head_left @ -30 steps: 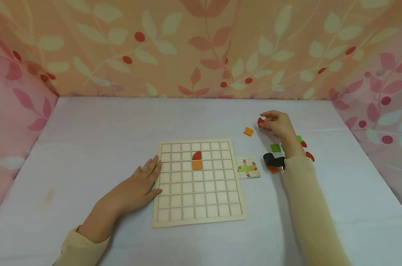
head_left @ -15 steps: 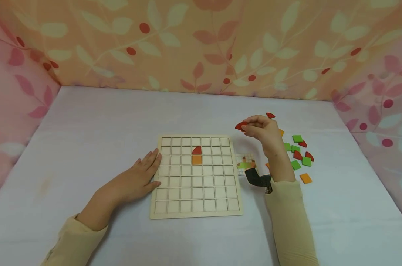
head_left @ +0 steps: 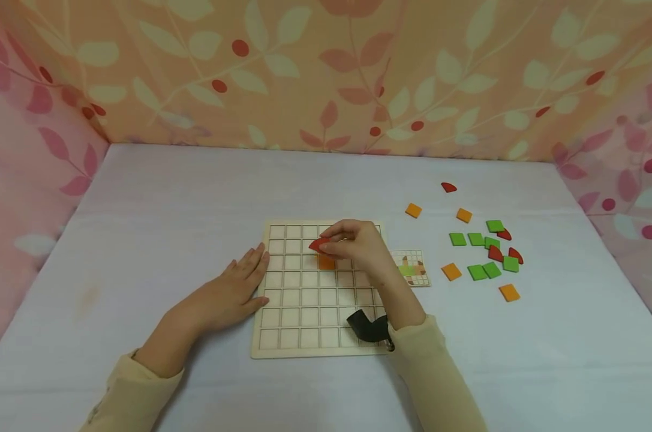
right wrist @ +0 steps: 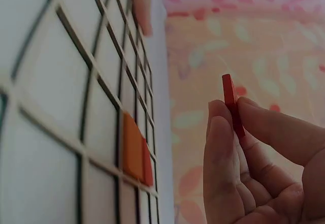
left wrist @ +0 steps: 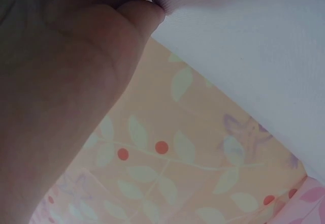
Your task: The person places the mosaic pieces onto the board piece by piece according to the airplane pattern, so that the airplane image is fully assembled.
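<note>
1. Head view: right hand (head_left: 358, 243) has swung in, within the last second, from the scattered flat green, orange and red pieces (head_left: 477, 272) right of the grip; now above the pale wood-look grid board (head_left: 292, 298).
2. Grip: thumb and fingertips pinching a thin red quarter-circle piece (right wrist: 232, 104); right wrist view shows it clear of the board.
3. Below the grip: flat orange square tile (right wrist: 133, 145) sits in a cell, second red piece (right wrist: 148, 163) adjoining.
4. Read: carry looks nearly finished, placement not made.
5. Left of grip: left hand (head_left: 234, 291), fingers extended at board edge, unmoved.
6. Right of grip: small white printed card (head_left: 410, 270), coloured grid pattern. No brand or writing readable.
</note>
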`<state>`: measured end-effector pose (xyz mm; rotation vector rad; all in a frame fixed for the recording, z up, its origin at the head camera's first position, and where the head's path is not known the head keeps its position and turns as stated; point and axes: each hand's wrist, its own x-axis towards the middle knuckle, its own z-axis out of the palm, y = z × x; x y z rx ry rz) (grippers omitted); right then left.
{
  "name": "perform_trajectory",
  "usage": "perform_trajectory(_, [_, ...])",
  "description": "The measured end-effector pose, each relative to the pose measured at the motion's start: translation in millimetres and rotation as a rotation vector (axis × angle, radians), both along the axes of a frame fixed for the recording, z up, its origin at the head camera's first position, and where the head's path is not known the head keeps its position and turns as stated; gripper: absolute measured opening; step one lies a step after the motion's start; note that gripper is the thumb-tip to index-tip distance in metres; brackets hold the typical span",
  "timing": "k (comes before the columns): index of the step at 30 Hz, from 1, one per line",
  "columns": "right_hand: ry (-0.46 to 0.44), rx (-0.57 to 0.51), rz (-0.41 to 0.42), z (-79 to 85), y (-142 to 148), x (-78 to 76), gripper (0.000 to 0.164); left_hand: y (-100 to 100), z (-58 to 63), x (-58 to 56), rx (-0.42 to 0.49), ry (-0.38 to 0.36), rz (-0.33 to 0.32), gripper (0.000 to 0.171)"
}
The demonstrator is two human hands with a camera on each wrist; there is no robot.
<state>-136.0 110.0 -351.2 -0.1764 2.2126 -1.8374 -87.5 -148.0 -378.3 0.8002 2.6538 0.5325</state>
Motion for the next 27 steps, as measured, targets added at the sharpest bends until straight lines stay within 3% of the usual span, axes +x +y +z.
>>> perform_trajectory(13, [0.047, 0.314, 0.168, -16.4, -37.7, 1.4, 0.006, -0.5, 4.4, 3.4, -0.005, -0.002, 0.016, 0.073])
perform_trajectory(18, [0.025, 0.359, 0.208, -15.4, -40.2, 2.9, 0.006, -0.9, 5.0, 3.5, -0.007, 0.005, 0.01, 0.073])
perform_trajectory(27, [0.07, 0.486, 0.25, -16.9, -43.1, 0.3, 0.006, 1.0, 4.9, 1.9, -0.014, -0.006, 0.002, 0.073])
